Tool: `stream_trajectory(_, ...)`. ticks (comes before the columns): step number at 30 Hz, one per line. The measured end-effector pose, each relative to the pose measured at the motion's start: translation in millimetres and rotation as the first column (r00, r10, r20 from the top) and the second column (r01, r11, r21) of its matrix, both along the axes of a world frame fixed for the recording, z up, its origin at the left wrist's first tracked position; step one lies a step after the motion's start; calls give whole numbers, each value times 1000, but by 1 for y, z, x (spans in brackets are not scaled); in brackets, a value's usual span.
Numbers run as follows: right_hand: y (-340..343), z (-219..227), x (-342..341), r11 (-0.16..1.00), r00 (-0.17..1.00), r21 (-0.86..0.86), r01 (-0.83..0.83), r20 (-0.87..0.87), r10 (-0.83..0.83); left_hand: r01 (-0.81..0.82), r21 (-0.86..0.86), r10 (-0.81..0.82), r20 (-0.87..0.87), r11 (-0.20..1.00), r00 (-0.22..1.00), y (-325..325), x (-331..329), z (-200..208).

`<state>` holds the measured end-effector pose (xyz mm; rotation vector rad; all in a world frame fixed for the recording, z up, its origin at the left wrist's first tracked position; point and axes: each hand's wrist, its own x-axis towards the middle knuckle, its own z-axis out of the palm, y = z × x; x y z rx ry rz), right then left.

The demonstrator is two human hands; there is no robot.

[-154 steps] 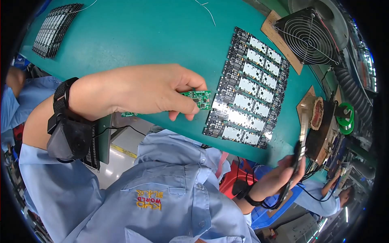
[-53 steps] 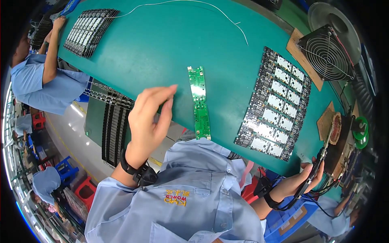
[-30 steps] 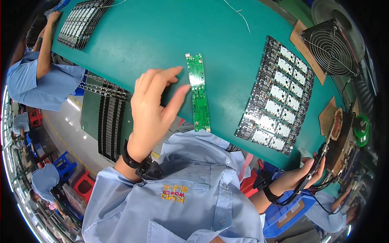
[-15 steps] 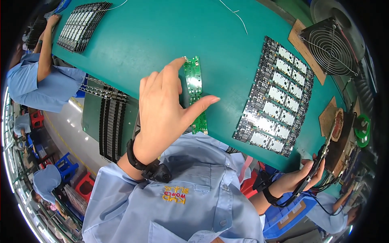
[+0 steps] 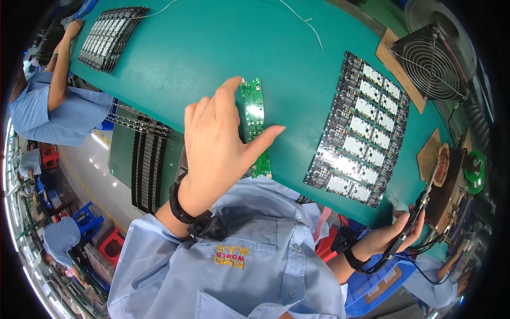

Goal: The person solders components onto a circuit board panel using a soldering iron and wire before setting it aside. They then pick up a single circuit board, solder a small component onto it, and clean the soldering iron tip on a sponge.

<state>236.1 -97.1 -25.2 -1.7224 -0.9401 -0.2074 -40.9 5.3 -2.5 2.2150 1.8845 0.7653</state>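
A narrow green circuit board (image 5: 255, 109) lies on the green tabletop in front of me. My left hand (image 5: 215, 130) spreads over its left side, the index fingertip at the board's upper left corner and the thumb stretched across its middle. The other fingers of that hand are bent, their tips hidden. Off to the right, my right hand (image 5: 390, 234) grips a soldering iron (image 5: 423, 203) by its dark handle. The iron's tip points up to a brown, worn sponge-like pad (image 5: 442, 167), and whether it touches cannot be told.
A panel of black-and-white circuit boards (image 5: 355, 130) lies right of the green board. Behind it stands a fan with a wire guard (image 5: 433, 61). Stacked panels (image 5: 109, 37) sit far left, near a co-worker in blue (image 5: 61, 103). A thin wire (image 5: 308, 21) lies at the back.
The whole view has shifted slightly. My left hand stays over the green board, and my right hand still holds the soldering iron by the pad.
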Motion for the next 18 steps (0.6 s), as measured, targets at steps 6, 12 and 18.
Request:
stream_trajectory(6, 0, 0, 1, 1000, 1000, 19, -22, -3, 22, 7, 4, -7, 3, 1000, 1000, -1, -1, 1)
stream_trajectory(12, 0, 0, 0, 1000, 1000, 24, -4, -31, 5, 30, -45, -30, 15, 999, 999, -2, -2, 6)
stream_trajectory(18, -1, 1, 0, 1000, 1000, 28, -14, -28, 14, 61, 3, -61, -41, 998, 997, -6, -1, 8)
